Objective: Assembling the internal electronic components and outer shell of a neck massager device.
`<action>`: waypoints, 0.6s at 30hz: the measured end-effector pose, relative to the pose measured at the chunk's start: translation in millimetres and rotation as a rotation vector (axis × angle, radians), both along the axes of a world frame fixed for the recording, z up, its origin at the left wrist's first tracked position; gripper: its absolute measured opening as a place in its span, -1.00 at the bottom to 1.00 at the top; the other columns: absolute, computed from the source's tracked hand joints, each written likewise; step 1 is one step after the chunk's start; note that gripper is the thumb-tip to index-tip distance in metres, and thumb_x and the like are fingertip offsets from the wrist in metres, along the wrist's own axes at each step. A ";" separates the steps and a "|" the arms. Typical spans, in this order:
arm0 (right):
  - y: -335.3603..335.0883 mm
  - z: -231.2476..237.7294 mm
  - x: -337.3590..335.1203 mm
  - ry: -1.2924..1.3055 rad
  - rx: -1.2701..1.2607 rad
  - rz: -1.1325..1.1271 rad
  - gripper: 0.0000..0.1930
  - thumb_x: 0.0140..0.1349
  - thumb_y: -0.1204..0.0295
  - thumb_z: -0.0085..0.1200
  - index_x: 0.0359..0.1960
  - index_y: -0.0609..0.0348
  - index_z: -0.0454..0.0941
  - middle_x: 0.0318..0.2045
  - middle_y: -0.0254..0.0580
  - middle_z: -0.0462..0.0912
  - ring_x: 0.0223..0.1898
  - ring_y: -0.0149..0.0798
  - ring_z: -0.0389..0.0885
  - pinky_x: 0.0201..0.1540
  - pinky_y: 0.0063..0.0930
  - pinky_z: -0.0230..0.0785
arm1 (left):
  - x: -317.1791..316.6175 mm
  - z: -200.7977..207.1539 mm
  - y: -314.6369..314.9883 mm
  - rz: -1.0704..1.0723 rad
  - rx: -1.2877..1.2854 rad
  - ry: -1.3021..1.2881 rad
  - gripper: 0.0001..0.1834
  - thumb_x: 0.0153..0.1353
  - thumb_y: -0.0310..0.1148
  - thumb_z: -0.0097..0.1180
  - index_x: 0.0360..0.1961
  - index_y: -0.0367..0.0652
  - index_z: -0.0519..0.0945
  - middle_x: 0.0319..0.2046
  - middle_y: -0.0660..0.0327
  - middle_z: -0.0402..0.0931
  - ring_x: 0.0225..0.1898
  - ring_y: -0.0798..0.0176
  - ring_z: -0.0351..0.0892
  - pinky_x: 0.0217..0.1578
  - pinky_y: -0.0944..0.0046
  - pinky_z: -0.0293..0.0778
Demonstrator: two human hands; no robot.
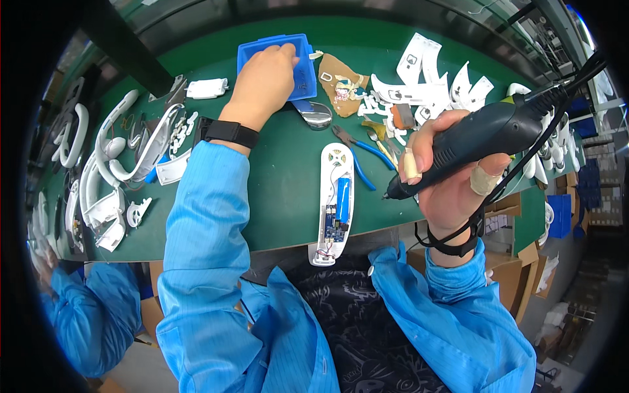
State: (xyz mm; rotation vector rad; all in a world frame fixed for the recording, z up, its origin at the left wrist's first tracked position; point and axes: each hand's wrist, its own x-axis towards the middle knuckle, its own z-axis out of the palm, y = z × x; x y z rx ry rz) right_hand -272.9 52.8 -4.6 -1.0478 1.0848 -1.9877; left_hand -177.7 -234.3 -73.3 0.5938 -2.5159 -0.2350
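Note:
My left hand (266,77) reaches over the wall of a small blue bin (275,42), fingers curled down inside it. Tiny dark pieces, apparently screws, lie in the bin; whatever the fingertips pinch is hidden. Wrapped in my right hand (452,177) is a black electric screwdriver (475,141), its tip pointing left above the bench. Between my arms lies an open white handheld device housing (336,154), with a blue battery cell (343,200) and a blue circuit board (335,226) exposed. Finger covers wrap parts of my right hand.
Blue-handled cutters (367,154) and a shiny curved part (315,115) lie beyond the housing. White plastic shells (409,88) pile up at the back right, more curved white parts (105,150) at the left. A co-worker's blue sleeve (98,314) shows at far left. The screwdriver's cable (557,124) trails right.

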 end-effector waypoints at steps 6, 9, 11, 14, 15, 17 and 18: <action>1.2 0.4 -3.9 0.029 0.025 -0.028 -0.11 0.21 -0.50 -0.15 0.04 0.21 0.41 -0.50 -0.20 0.48 -0.53 -0.33 0.49 -0.46 -0.44 0.41 | 4.7 36.0 20.6 -0.001 0.543 0.288 -0.86 0.36 -0.42 0.14 -0.25 -0.30 0.61 -0.43 0.11 0.67 -0.39 0.26 0.67 -0.30 0.32 0.56; 2.1 5.0 -7.5 0.013 0.016 -0.028 -0.09 0.21 -0.51 -0.15 0.05 0.21 0.42 -0.49 -0.18 0.48 -0.53 -0.33 0.49 -0.45 -0.42 0.42 | 18.2 40.9 43.5 -0.170 0.756 0.351 -0.89 0.34 -0.50 0.17 -0.22 -0.34 0.65 -0.35 0.18 0.71 -0.32 0.40 0.65 -0.21 0.40 0.57; -0.1 10.8 -11.7 -0.013 -0.020 0.052 -0.08 0.21 -0.51 -0.15 0.11 0.20 0.42 -0.45 -0.17 0.50 -0.50 -0.32 0.50 -0.41 -0.39 0.42 | 32.4 38.7 65.2 -0.326 0.967 0.413 -0.88 0.32 -0.52 0.21 -0.20 -0.37 0.67 -0.32 0.16 0.72 -0.29 0.38 0.65 -0.18 0.38 0.57; -7.0 27.6 -15.8 -0.045 -0.064 0.120 -0.08 0.23 -0.49 -0.14 0.17 0.19 0.40 -0.41 -0.19 0.50 -0.46 -0.32 0.50 -0.38 -0.38 0.40 | 43.9 26.4 93.8 -0.402 1.143 0.417 -0.84 0.32 -0.54 0.20 -0.12 -0.33 0.72 -0.29 0.18 0.72 -0.25 0.39 0.68 -0.17 0.42 0.58; -9.3 31.2 -21.8 -0.004 -0.102 0.203 -0.08 0.26 -0.47 -0.16 0.26 0.17 0.37 -0.35 -0.23 0.49 -0.41 -0.34 0.49 -0.33 -0.39 0.37 | 45.5 21.2 98.6 -0.427 1.118 0.389 -0.83 0.32 -0.56 0.19 -0.11 -0.32 0.72 -0.28 0.20 0.72 -0.26 0.40 0.67 -0.18 0.42 0.58; -21.1 41.7 -28.0 0.083 -0.164 0.302 -0.06 0.26 -0.48 -0.16 0.29 0.17 0.35 -0.34 -0.24 0.50 -0.41 -0.34 0.48 -0.32 -0.40 0.35 | 46.5 17.4 106.3 -0.444 1.037 0.323 -0.86 0.29 -0.60 0.18 -0.17 -0.35 0.70 -0.30 0.21 0.64 -0.28 0.35 0.60 -0.19 0.38 0.54; -26.1 45.6 -29.4 0.167 -0.232 0.410 -0.04 0.26 -0.48 -0.17 0.32 0.17 0.33 -0.32 -0.26 0.50 -0.40 -0.35 0.46 -0.31 -0.41 0.34 | 45.2 16.0 106.9 -0.449 1.041 0.321 -0.86 0.29 -0.60 0.18 -0.17 -0.35 0.70 -0.30 0.21 0.64 -0.28 0.35 0.60 -0.19 0.38 0.54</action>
